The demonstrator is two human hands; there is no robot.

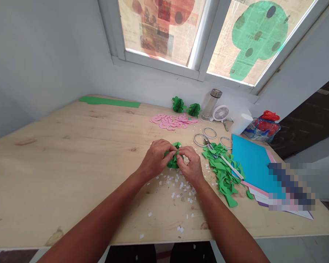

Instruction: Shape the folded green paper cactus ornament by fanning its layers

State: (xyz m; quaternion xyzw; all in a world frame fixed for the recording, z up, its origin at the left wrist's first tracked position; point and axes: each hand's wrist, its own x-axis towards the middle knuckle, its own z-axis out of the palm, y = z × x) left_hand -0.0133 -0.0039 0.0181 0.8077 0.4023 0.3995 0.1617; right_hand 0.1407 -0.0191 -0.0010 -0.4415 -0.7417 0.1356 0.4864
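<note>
Closed to a pinch, the fingertip grip of the left hand (159, 155) and right hand (191, 164) has hold of a green paper piece (174, 164), near the middle of the bench (71, 164). White scraps (180, 229) lie nearer, green offcuts (225, 179) right. At the far side stands a capped clear bottle (208, 106); farther right, a clear container (256, 136) holds red material (271, 115) rising above its rim.

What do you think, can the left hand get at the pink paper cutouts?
Probably yes: the pink paper cutouts lie just beyond the left hand, nothing visible between, though it is holding green paper.
</note>
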